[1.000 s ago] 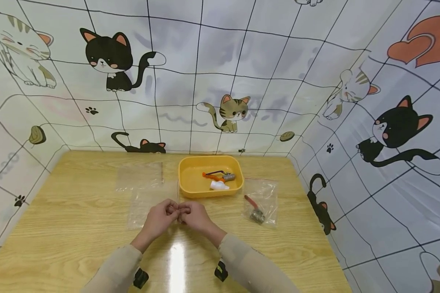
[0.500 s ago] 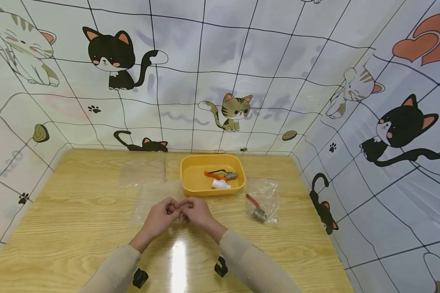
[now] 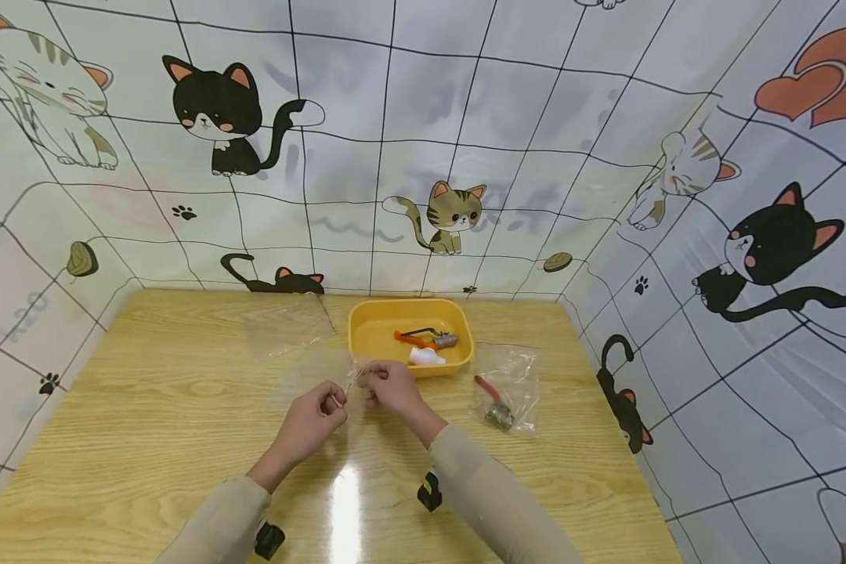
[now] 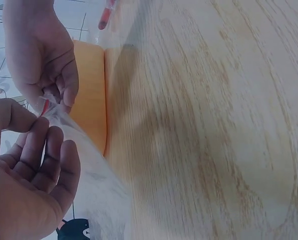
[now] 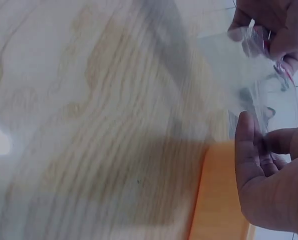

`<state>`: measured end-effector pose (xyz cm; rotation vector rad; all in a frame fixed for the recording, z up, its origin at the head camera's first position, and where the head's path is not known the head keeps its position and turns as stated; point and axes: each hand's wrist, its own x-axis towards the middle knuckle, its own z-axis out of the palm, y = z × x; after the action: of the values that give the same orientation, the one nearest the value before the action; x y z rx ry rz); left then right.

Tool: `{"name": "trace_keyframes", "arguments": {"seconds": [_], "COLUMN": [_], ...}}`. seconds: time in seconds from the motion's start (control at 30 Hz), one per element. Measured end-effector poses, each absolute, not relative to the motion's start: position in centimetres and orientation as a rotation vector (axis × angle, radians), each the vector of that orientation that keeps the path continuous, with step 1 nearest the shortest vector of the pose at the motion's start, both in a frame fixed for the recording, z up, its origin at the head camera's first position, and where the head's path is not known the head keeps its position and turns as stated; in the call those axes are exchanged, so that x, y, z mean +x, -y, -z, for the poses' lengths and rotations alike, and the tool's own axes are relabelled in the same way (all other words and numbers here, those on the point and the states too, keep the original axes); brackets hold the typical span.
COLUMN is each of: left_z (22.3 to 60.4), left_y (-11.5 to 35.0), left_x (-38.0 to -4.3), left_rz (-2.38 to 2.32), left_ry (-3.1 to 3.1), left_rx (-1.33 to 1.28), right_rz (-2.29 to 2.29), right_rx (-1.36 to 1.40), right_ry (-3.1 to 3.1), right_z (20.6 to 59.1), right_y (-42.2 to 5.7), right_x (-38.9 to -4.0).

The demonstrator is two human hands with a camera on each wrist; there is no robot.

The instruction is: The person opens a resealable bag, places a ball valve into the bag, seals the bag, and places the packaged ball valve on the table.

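Note:
Between both hands is a clear zip-lock bag (image 4: 96,185) with a red strip along its mouth, seen in all three views. My left hand (image 3: 312,419) pinches the mouth edge between thumb and forefinger. Just to its right, my right hand (image 3: 395,389) grips the same edge farther along, near the front of the yellow tray (image 3: 366,366). In the right wrist view the bag (image 5: 228,65) hangs between the two hands, and its film looks slightly parted. I see nothing inside it.
In the tray lie an orange-handled valve (image 3: 444,340) and a white plastic fitting (image 3: 425,356). To the right, a bag (image 3: 525,376) holds a red-handled metal valve (image 3: 497,413). Another clear bag (image 3: 282,325) lies at back left. Cat-patterned curtains (image 3: 536,102) border the table.
My right hand has moved right and away from the left, towards the tray, drawing the bag's mouth edge with it. The back-left bag has turned slightly.

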<state>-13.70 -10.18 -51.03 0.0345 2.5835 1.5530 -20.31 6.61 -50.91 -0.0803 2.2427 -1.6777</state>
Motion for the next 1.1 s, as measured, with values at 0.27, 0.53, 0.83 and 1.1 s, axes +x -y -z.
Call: {"name": "trace_keyframes", "arguments": {"seconds": [0.27,0.53,0.83,1.1], "left_z": [50.7,50.3,49.2,47.9], "left_y": [9.8,9.0,8.7,9.4], "left_x": [-13.7,-14.2,-15.0,-14.9], "left_rz": [-1.492,-1.204,-1.064,-1.157], "left_ry": [-2.747,-3.003,-3.077,-3.121], "left_rx": [0.092,0.138,0.163,0.146], "right_rz": [1.691,1.670,1.463,1.466], "right_rx": [-0.103,-0.132,-0.241,-0.250], "right_ry": [-2.229,-2.223,-2.239,-2.254], "right_z": [49.7,48.5,48.9,49.2], "right_y": [-7.0,-6.5,-6.5,-7.8], "right_x": [-20.5,-19.8,-20.1,-20.8]}}
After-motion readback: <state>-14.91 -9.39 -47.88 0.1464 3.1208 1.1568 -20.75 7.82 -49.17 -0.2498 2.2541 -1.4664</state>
